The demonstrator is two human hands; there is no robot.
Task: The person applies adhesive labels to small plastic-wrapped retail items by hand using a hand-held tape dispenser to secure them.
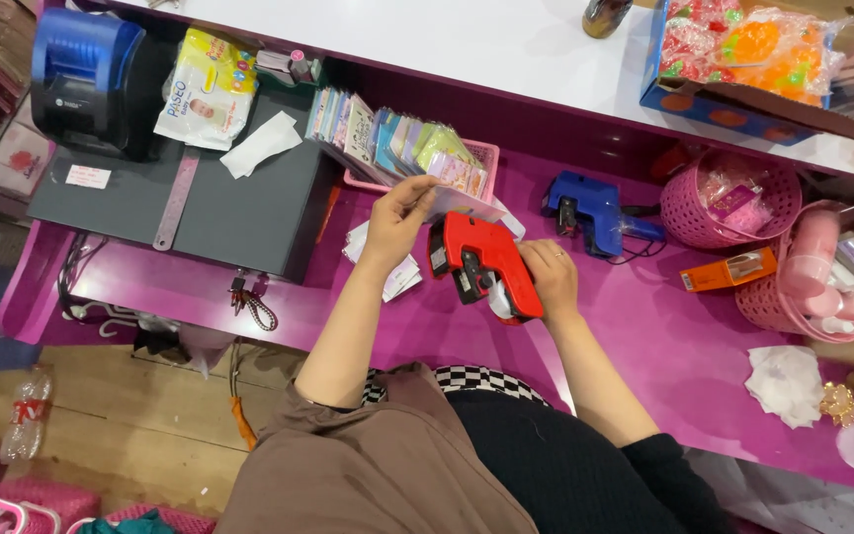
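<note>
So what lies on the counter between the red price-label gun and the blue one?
In the head view, only bare purple counter separates the red plastic price-label gun in the right hand from the blue plastic price-label gun.

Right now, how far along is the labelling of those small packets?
Done: cannot tell; no finished packets are visibly set apart. In hand: the left hand holds a small packet against the red label gun gripped by the right hand. Left: a full row of packets in the pink tray; the blue label gun lies idle.
</note>
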